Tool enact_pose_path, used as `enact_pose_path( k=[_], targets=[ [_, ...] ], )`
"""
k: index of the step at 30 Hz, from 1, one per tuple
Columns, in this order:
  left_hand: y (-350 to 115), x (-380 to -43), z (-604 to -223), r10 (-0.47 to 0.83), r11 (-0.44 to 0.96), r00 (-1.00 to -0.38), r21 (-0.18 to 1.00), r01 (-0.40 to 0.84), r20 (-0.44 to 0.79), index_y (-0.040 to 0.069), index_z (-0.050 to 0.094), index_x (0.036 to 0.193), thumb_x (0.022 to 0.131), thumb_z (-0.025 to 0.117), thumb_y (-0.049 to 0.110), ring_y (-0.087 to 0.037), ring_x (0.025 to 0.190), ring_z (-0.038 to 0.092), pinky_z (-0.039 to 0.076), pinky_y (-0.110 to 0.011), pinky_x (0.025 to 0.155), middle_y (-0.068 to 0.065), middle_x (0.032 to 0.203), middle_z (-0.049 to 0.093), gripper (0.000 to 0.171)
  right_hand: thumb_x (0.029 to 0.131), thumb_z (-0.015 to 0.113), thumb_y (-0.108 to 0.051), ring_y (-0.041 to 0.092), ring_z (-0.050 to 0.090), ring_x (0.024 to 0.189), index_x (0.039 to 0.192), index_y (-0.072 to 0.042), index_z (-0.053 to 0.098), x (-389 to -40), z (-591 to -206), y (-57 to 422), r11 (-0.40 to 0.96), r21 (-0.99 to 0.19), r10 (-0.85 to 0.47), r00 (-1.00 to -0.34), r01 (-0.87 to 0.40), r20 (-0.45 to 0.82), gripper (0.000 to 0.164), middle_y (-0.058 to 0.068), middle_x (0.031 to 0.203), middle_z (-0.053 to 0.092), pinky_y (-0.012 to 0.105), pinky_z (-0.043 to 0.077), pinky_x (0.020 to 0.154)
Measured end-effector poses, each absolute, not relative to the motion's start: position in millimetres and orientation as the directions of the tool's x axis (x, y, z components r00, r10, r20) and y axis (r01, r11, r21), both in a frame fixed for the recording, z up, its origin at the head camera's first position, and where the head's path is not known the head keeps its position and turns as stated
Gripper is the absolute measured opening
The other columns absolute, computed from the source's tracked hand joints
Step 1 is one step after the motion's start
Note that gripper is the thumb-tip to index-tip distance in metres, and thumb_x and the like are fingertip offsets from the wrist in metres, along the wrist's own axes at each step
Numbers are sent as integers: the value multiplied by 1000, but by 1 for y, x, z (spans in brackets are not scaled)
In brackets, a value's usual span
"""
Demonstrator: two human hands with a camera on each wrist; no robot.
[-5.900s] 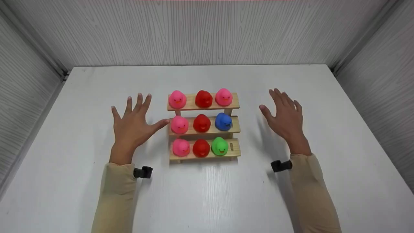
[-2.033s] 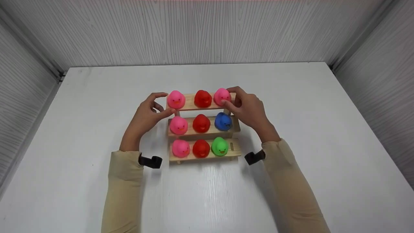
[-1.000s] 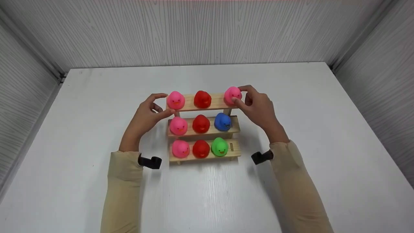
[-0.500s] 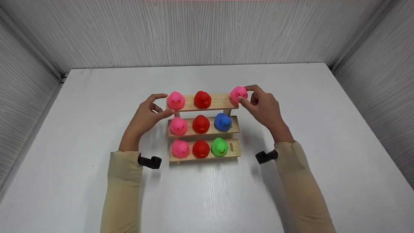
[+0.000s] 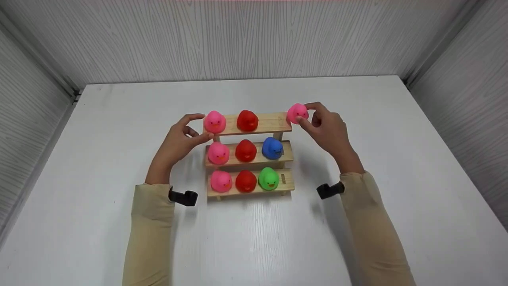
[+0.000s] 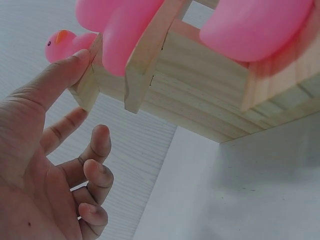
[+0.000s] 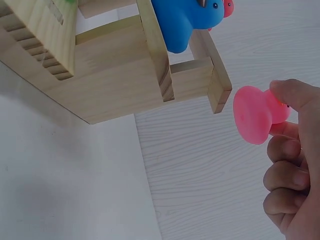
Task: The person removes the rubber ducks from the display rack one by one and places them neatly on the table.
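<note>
since the rack [image 5: 270, 124] could shift, my left hand [image 5: 176, 142], loosely curled, pinches its top end. my right hand [image 5: 330, 133], fingers curled, pinches a pink duck [image 7: 251, 117].

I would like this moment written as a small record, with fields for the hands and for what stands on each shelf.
Right hand: pinches a lifted duck, pink, apart from the shelves
Left hand: pinches the left end of the top shelf
Top shelf, left to right: pink duck, red duck
Middle shelf, left to right: pink, red, blue duck
Bottom shelf, left to right: pink, red, green duck
</note>
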State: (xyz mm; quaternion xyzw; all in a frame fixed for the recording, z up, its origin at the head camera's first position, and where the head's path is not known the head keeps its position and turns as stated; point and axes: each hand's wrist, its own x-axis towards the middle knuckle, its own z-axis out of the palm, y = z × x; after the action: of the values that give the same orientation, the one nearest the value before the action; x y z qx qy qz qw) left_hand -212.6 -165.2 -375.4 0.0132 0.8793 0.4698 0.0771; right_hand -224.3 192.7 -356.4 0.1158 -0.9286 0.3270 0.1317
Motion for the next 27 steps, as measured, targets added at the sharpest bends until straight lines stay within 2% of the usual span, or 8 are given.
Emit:
enact_pose_path(
  k=[14,27],
  targets=[
    [-166,-213,-378,103,550,-990,835,-27,-100,26,42,143,81,70,55,-19,87,47,39,-31,73,-8,96,52,74,92,64,-32,19,40,63,123,-10,59,-224,-365,202,754,-606,-94,-954,-254,283,38,4,70,45,32,32,56],
    [-166,-212,-378,93,556,-990,830,-38,-108,27,41,143,81,70,55,-20,88,48,39,-32,72,-8,96,53,74,94,61,-37,20,45,72,127,-11,56,-225,-382,212,775,-614,-75,-986,-150,147,42,8,81,52,31,37,63]
  ],
)
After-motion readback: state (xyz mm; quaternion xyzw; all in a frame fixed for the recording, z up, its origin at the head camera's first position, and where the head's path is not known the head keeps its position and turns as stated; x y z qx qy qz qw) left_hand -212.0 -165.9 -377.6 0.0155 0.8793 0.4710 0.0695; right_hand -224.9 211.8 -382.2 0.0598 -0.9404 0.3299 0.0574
